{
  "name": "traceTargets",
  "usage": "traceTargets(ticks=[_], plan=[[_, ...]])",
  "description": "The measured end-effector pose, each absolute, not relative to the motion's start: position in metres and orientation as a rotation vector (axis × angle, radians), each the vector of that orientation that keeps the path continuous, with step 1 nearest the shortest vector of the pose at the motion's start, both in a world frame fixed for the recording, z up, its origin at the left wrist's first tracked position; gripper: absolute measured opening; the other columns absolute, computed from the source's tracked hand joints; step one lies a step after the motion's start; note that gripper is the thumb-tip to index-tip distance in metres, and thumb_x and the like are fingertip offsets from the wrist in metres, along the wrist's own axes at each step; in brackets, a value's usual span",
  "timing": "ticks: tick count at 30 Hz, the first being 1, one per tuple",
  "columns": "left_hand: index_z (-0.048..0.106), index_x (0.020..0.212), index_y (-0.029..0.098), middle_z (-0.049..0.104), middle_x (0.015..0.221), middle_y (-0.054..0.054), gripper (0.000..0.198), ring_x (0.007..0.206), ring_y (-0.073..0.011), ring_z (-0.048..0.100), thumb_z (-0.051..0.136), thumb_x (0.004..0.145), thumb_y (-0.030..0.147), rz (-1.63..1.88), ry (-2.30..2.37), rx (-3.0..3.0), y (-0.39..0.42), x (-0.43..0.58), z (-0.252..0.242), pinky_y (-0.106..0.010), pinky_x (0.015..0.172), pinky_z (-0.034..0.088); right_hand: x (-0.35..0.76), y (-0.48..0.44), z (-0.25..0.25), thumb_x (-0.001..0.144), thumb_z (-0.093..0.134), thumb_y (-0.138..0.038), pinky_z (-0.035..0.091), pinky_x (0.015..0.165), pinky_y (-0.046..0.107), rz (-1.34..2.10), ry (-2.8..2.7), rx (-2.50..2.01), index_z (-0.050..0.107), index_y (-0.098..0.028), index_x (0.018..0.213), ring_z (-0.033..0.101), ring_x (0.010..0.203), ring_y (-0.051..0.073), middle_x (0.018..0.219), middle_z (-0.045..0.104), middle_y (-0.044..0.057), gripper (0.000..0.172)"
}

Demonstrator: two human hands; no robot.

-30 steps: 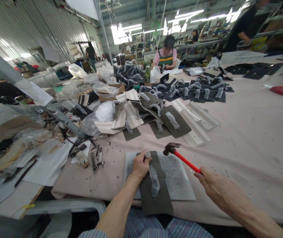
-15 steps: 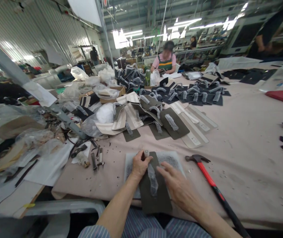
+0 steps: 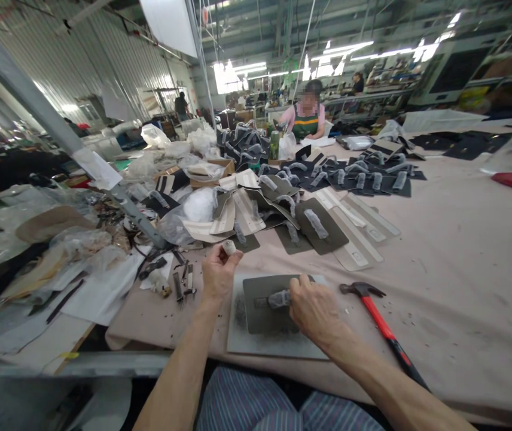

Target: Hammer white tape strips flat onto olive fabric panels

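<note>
R hand (image 3: 314,308) is closed round the plastic-wrapped handle (image 3: 279,299) of an olive panel (image 3: 267,321), which lies crosswise over a grey slab (image 3: 243,345) btwn & below the hands. L hand (image 3: 218,272), well apart from R, pinches a small pale cylinder (image 3: 228,246) upper L of the panel. Hammer (image 3: 380,323) on bench (image 3: 453,299), R of R hand. Small metal tools (image 3: 190,276) just L of L hand. Beyond both hands: more olive panels (image 3: 337,230), then black panels (image 3: 363,194) w/ wrapped handles, then a co-worker in green apron (image 3: 305,127).
</note>
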State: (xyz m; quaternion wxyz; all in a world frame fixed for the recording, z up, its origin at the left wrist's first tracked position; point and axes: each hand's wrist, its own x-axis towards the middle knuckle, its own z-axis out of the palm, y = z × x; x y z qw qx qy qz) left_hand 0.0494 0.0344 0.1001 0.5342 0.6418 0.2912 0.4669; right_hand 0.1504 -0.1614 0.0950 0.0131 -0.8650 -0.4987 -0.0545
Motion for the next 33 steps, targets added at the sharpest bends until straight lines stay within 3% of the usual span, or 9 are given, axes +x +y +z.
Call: traceTargets(ticks=[4, 9, 14, 17, 25, 33], plan=[[0.067, 0.090, 0.016, 0.068, 0.077, 0.001, 0.024, 0.070, -0.0130, 0.064, 0.078, 0.073, 0.030, 1.043, 0.652, 1.650, 0.021, 0.047, 0.105, -0.021, 0.067, 0.051, 0.151, -0.154, 0.099, 0.086, 0.051, -0.012, 0.044, 0.063, 0.032, 0.060, -1.398, -2.772, 0.061, -0.012, 0.097, 0.071, 0.078, 0.029, 0.085, 0.069, 0.016, 0.015], [0.065, 0.086, 0.015, 0.069, 0.078, -0.001, 0.017, 0.073, -0.0142, 0.065, 0.074, 0.075, 0.026, 0.861, 0.666, 1.612, -0.001, 0.061, 0.062, -0.022, 0.068, 0.051, 0.157, -0.144, 0.091, 0.093, 0.050, -0.024, 0.050, 0.068, 0.037, 0.219, -1.114, -2.810, 0.059, -0.011, 0.104, 0.073, 0.085, 0.033, 0.085, 0.072, 0.019, 0.020], [0.063, 0.095, 0.015, 0.068, 0.081, -0.002, 0.026, 0.076, -0.0154, 0.067, 0.073, 0.078, 0.032, 0.841, 0.678, 1.430, 0.002, 0.081, 0.022, -0.024, 0.069, 0.053, 0.139, -0.145, 0.063, 0.096, 0.050, -0.041, 0.050, 0.072, 0.038, 0.402, -1.099, -2.647, 0.057, -0.013, 0.117, 0.072, 0.089, 0.034, 0.093, 0.073, 0.017, 0.035], [0.063, 0.097, 0.014, 0.071, 0.086, -0.005, 0.031, 0.079, -0.0168, 0.069, 0.075, 0.078, 0.034, 0.818, 0.655, 1.331, 0.004, 0.096, 0.005, -0.027, 0.074, 0.055, 0.123, -0.147, 0.047, 0.101, 0.040, -0.040, 0.049, 0.076, 0.038, 0.488, -1.042, -2.563, 0.055, -0.013, 0.123, 0.072, 0.091, 0.032, 0.094, 0.073, 0.017, 0.038], [0.062, 0.096, 0.015, 0.074, 0.092, -0.008, 0.031, 0.087, -0.0197, 0.071, 0.076, 0.077, 0.035, 0.624, 0.538, 1.336, -0.013, 0.113, -0.020, -0.031, 0.082, 0.056, 0.131, -0.155, 0.044, 0.102, 0.037, -0.028, 0.047, 0.072, 0.033, 0.462, -1.189, -2.574, 0.058, -0.015, 0.114, 0.072, 0.088, 0.029, 0.095, 0.073, 0.015, 0.028], [0.062, 0.096, 0.017, 0.074, 0.094, -0.007, 0.022, 0.091, -0.0195, 0.071, 0.070, 0.079, 0.028, 0.601, 0.523, 1.402, -0.011, 0.113, -0.021, -0.033, 0.088, 0.056, 0.139, -0.147, 0.033, 0.104, 0.037, -0.032, 0.046, 0.071, 0.031, 0.466, -1.110, -2.553, 0.057, -0.016, 0.117, 0.072, 0.087, 0.027, 0.092, 0.073, 0.013, 0.029]])
